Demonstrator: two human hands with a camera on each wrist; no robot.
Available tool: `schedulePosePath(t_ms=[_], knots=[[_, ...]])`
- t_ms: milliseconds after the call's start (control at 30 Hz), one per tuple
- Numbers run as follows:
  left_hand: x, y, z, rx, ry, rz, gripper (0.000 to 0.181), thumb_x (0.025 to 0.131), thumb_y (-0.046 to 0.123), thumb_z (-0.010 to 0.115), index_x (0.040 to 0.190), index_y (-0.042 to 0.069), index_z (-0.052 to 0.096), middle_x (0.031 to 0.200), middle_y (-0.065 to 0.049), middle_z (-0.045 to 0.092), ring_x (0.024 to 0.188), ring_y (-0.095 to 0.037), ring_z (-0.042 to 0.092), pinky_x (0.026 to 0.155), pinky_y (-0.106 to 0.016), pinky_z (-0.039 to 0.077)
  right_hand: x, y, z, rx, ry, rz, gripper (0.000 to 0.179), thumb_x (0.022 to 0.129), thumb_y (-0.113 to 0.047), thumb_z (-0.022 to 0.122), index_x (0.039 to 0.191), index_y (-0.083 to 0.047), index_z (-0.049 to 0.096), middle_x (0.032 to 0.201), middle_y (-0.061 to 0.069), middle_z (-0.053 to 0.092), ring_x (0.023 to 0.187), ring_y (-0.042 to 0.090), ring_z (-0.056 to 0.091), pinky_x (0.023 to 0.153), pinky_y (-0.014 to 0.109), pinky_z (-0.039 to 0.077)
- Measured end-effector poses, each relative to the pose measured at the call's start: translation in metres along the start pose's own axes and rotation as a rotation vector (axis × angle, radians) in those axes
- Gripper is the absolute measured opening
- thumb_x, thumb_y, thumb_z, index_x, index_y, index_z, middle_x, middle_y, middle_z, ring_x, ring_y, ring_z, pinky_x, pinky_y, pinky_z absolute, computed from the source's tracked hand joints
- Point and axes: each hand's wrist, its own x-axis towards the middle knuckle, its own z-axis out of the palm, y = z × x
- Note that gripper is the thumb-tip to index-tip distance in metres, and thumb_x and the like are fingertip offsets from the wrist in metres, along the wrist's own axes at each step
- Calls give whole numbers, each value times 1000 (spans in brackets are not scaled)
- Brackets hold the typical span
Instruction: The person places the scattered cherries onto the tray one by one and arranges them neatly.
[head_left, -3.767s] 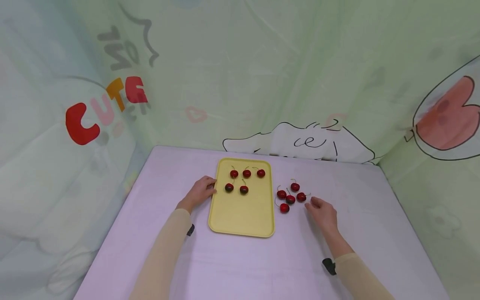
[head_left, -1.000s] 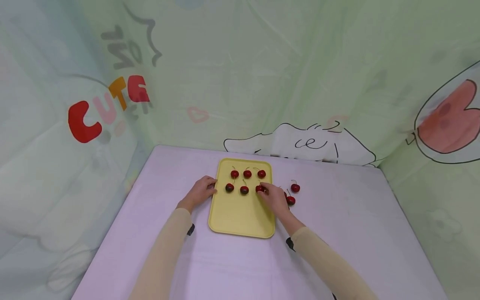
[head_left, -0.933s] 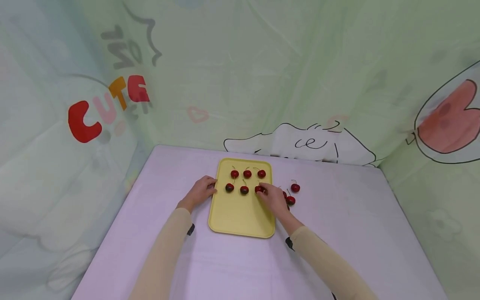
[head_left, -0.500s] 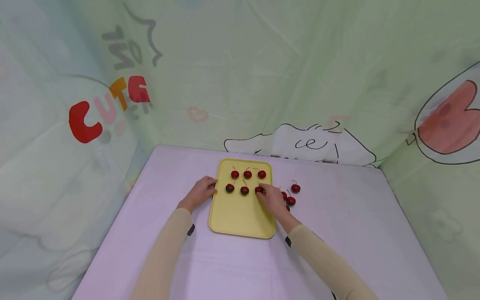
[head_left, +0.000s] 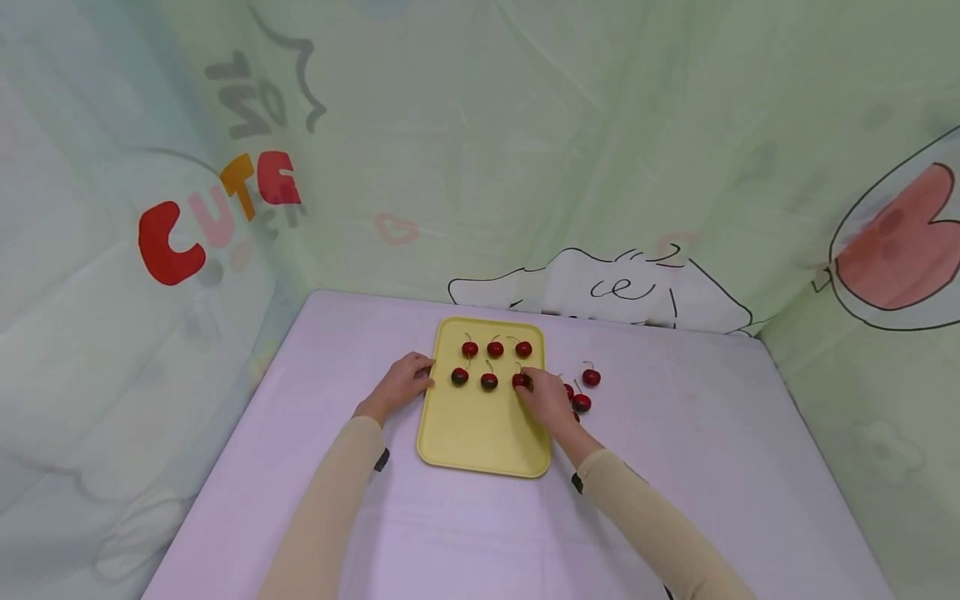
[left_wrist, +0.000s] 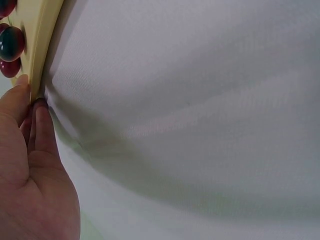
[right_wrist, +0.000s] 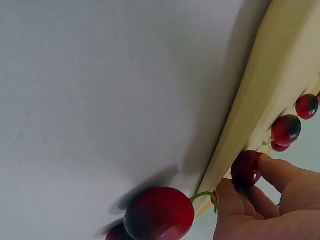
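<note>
A yellow rectangular tray (head_left: 483, 437) lies on the table. My left hand (head_left: 397, 386) pinches its left rim, thumb on the inner side and fingers outside, as the left wrist view shows. Over the tray's right half, my right hand (head_left: 550, 402) pinches a dark red cherry (right_wrist: 246, 169) between thumb and fingers. That cherry is at the right end of the second row, beside a cherry (head_left: 489, 381) and another cherry (head_left: 460, 377). The far row has a left cherry (head_left: 469, 348), a middle cherry (head_left: 495, 348) and a right cherry (head_left: 523, 348), stems up.
Several loose cherries lie on the table right of the tray, among them a far cherry (head_left: 591, 377) and a nearer cherry (head_left: 581, 402). My right hand partly covers others. A lilac cloth (head_left: 712, 467) covers the table; printed curtains (head_left: 480, 167) surround it.
From beside the loose cherries, my right hand has moved left onto the tray with one cherry. Within the last second it shifts that cherry only slightly. My left hand stays at the rim.
</note>
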Motion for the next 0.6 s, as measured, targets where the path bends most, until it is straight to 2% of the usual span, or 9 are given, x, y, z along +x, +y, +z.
schedulePosePath(t_ms=[133, 267, 400, 600], knots=[[-1, 0, 0, -8, 2, 0, 43, 95, 12, 65, 135, -2, 56, 127, -14, 55, 119, -25, 55, 104, -36, 45, -2, -1, -2, -2, 3, 8, 43, 94, -12, 66, 133, 3, 57, 129, 21, 61, 115, 32, 59, 98, 46, 50], [0, -2, 1, -4, 2, -3, 43, 95, 12, 65, 135, -2, 56, 127, -13, 55, 119, -24, 55, 104, -35, 45, -8, -7, -13, 24, 17, 16, 43, 94, -12, 65, 133, 4, 56, 128, 23, 60, 117, 37, 58, 98, 49, 49], [2, -3, 2, 0, 6, -4, 43, 95, 13, 65, 134, -2, 56, 127, -13, 56, 119, -24, 55, 104, -36, 46, -18, -9, -26, 104, 41, 29, 43, 94, -9, 65, 133, 6, 56, 131, 25, 58, 118, 40, 57, 98, 50, 49], [2, -4, 2, -13, 0, 2, 44, 95, 13, 65, 135, -2, 56, 128, -14, 55, 120, -25, 54, 104, -36, 45, -35, 7, -40, 210, 86, 88, 45, 95, -13, 63, 135, 5, 54, 134, 23, 56, 122, 36, 56, 99, 44, 49]])
